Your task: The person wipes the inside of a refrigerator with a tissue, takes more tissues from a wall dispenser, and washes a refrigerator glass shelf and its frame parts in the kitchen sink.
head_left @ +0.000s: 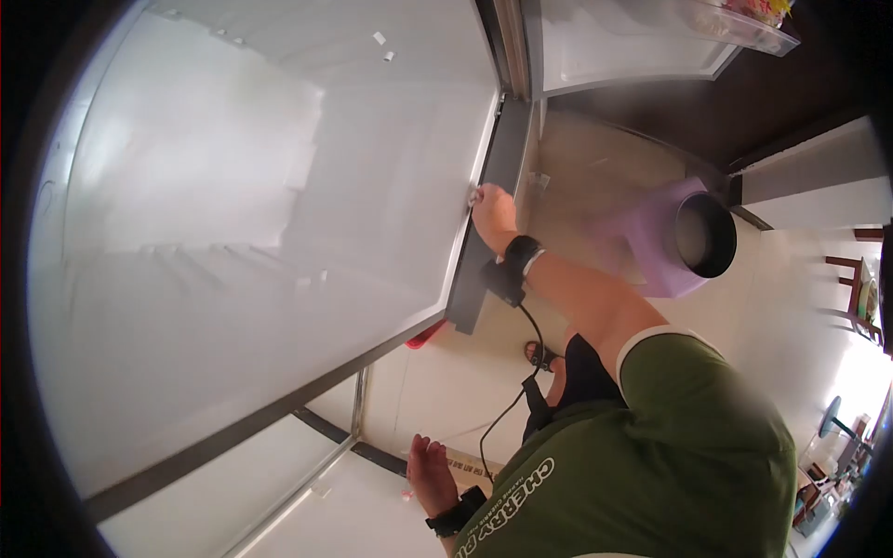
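Fridge (270,251) fills the left of the scene, its white inside facing the person, with short ribs along the walls. The right hand (495,219) is at its grey front edge (508,149), fingers bent and drawn together in a pinch. A bit of something white (473,196) shows at the fingertips, too small to make out; whether it is gripped or merely pressed against the edge, I cannot tell. The left hand (431,476) hangs on the near side, loosely curled and partly open, apart from the fridge, with nothing seen in it.

Both wrists wear black bands, and a cable (538,325) runs down from the right one past the green shirt (651,465). At the far right the door (633,46) stands swung out, bright things (767,9) in its shelf (744,33). To the right of the right hand, well apart from it, a purple stool (656,232) bears a black pot (722,232). Something red (425,335) pokes out beneath the fridge, and a printed box (479,465) lies just beside the left hand. A chair (846,279) and a fan (828,418) stand further right.
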`<state>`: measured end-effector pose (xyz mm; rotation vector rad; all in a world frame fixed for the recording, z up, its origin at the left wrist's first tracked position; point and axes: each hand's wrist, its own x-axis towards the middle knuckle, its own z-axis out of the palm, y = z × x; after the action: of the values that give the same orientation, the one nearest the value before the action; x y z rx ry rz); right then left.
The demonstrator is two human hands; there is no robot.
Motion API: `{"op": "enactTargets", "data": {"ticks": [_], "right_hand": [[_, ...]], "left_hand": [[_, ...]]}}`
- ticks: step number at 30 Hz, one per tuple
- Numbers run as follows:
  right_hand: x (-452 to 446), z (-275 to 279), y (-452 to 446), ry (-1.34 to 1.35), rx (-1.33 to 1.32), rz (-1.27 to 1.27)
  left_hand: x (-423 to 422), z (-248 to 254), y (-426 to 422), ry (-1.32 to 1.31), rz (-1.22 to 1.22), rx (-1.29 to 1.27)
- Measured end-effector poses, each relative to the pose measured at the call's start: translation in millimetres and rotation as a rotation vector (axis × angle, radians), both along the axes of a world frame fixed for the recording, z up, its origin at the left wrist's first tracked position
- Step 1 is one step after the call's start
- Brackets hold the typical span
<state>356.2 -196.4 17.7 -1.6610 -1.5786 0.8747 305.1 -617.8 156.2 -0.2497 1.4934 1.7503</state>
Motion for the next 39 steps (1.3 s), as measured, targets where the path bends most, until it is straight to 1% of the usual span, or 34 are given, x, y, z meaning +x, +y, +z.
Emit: {"op": "enactTargets", "data": {"ticks": [3, 5, 7, 10, 11, 13, 15, 17, 19, 22, 23, 26, 27, 30, 32, 33, 34, 36, 38, 39], "right_hand": [[-5.8, 12.7, -41.1, 0.046, -0.127, 0.045], [-11.6, 16.6, -71.8, 0.11, -0.278, 0.059], [-20.5, -0.9, -108.0, 0.019, -0.173, 0.101], [-13.9, 9.7, -147.7, -0.017, -0.273, 0.476], [-9.6, 11.9, -150.4, 0.019, -0.252, 0.568], [6.8, 33.4, -150.6, 0.084, -0.21, 0.756], [5.6, 24.8, -124.3, 0.172, 0.05, 0.448], [7.1, 53.2, -74.2, 0.045, 0.497, 0.299], [3.4, 68.5, -35.0, 0.049, 0.582, 0.434], [-17.3, 50.2, 6.8, -0.234, 0.478, 0.626], [-24.7, 39.0, 12.4, -0.301, 0.518, 0.626], [-31.9, 35.2, 13.2, -0.27, 0.577, 0.698], [-30.7, 37.6, 11.1, -0.338, 0.547, 0.771], [-30.5, 33.5, 2.8, -0.523, 0.657, 0.896], [-20.5, 26.8, -12.7, -0.501, 0.857, 0.922], [-12.5, 29.8, -25.4, -0.446, 0.845, 0.932], [-4.2, 34.7, -37.2, -0.394, 0.837, 0.943], [3.4, 26.9, -54.3, -0.39, 0.788, 1.018], [7.0, 8.2, -74.0, -0.216, 0.6, 1.017], [15.6, 12.8, -87.0, -0.194, 0.517, 1.066]], "left_hand": [[-0.8, -0.8, -15.0, 0.006, 0.024, 0.005], [0.2, -2.2, -24.2, 0.004, 0.038, 0.028], [0.6, -3.9, -31.7, 0.008, 0.058, 0.031], [-0.4, -2.4, -39.1, 0.027, 0.095, 0.035], [-2.2, -2.5, -42.6, 0.033, 0.099, 0.056], [-5.6, -0.9, -48.2, 0.047, 0.113, 0.075], [-7.1, -1.5, -52.8, 0.061, 0.139, 0.075], [-4.7, -2.3, -56.5, 0.058, 0.146, 0.093], [-0.9, -4.7, -61.1, 0.037, 0.163, 0.096], [2.4, -7.8, -61.9, -0.001, 0.193, 0.09], [6.7, -4.3, -59.3, -0.008, 0.196, 0.088], [6.5, -5.7, -58.2, -0.002, 0.211, 0.063], [6.7, -7.8, -59.7, 0.0, 0.219, 0.054], [3.5, -13.2, -64.7, -0.003, 0.186, -0.015], [1.4, -15.6, -60.6, -0.007, 0.162, 0.06], [-0.5, -14.8, -58.3, -0.006, 0.147, 0.097], [-1.6, -12.4, -53.8, 0.003, 0.152, 0.081], [-3.4, -6.3, -46.4, 0.023, 0.159, 0.051], [-6.8, -8.1, -48.7, 0.03, 0.145, 0.117], [-10.0, -8.4, -50.3, 0.036, 0.129, 0.15]]}}
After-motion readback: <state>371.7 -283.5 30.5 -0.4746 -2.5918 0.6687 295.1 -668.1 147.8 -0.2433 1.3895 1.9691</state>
